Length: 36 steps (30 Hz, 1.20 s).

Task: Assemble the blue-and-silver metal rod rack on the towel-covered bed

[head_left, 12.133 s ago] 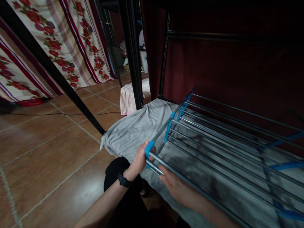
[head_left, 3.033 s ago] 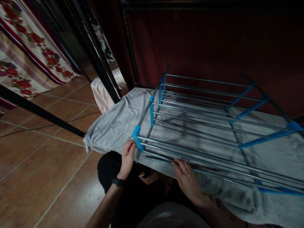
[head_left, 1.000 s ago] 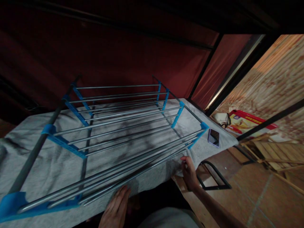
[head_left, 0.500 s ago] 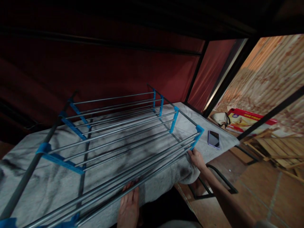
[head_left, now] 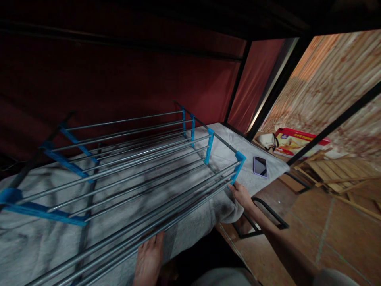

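A rack of grey metal tubes with blue plastic brackets (head_left: 239,161), shaped like a shoe rack, lies on a grey cloth (head_left: 181,242) spread over the table. At its front right corner my right hand (head_left: 241,196) is closed on the lower end, just under the blue bracket. My left hand (head_left: 149,256) rests by the rack's front tubes (head_left: 125,248), its fingers stretched out and their tips touching the lowest one. The rack's near left end runs out of view.
A phone (head_left: 260,166) lies on the cloth to the right of the rack. Beyond the table are a red and yellow box (head_left: 297,142), a white object with a black strap (head_left: 267,141) and a slatted wooden piece (head_left: 345,174). Black frame bars (head_left: 342,123) cross on the right.
The view has shifted, so the rack and phone appear further left. My left hand's fingers reached under the lowest tube before; now their tips are at it. My right hand keeps its hold.
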Tool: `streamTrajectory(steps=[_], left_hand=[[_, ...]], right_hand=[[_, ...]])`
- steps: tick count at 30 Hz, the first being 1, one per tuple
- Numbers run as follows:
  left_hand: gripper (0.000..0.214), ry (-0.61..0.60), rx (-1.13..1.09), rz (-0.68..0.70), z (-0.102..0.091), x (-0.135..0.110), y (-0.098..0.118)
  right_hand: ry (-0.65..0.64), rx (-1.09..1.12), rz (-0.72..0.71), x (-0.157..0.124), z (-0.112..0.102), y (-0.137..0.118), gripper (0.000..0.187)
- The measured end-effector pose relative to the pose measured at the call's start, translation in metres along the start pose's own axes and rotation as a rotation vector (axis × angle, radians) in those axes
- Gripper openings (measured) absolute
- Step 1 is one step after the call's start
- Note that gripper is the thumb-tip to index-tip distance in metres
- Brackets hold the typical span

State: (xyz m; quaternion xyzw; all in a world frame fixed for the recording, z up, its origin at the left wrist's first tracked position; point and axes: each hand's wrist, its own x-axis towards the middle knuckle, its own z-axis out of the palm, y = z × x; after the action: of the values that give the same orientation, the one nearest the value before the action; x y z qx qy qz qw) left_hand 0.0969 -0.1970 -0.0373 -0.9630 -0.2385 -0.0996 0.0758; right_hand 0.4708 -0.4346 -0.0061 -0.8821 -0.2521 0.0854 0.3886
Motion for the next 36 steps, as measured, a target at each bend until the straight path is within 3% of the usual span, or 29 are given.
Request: streamTrajectory(steps=[7, 14, 20, 26, 31, 34, 36], left_hand=[[0.051, -0.011, 0.073, 0.057, 0.002, -0.003, -0.001], [0.051, 0.064, 0.046, 0.103, 0.001, -0.005, -0.004], [0.052, 0.108, -0.002, 0.156, 0.013, -0.011, -0.017], [0.049, 0.13, -0.042, 0.179, 0.011, -0.013, -0.023], [0.054, -0.046, -0.077, 0.114, 0.008, -0.015, -0.023], [0.059, -0.177, -0.118, 0.029, 0.014, -0.016, -0.02], [0.059, -0.202, -0.125, -0.009, 0.022, -0.019, -0.018]], right_hand=[[-0.097, 0.097, -0.092, -0.001, 0.001, 0.01, 0.018], [-0.125, 0.14, -0.129, -0.004, 0.003, 0.012, 0.023], [-0.096, 0.122, -0.092, -0.006, 0.01, 0.016, 0.021], [-0.072, 0.118, -0.038, -0.008, 0.014, 0.014, 0.023], [-0.024, 0.089, 0.034, -0.011, 0.023, 0.009, 0.03], [0.005, 0.1, 0.021, -0.013, 0.026, 0.01, 0.038], [-0.006, 0.125, 0.027, -0.012, 0.023, 0.013, 0.038]])
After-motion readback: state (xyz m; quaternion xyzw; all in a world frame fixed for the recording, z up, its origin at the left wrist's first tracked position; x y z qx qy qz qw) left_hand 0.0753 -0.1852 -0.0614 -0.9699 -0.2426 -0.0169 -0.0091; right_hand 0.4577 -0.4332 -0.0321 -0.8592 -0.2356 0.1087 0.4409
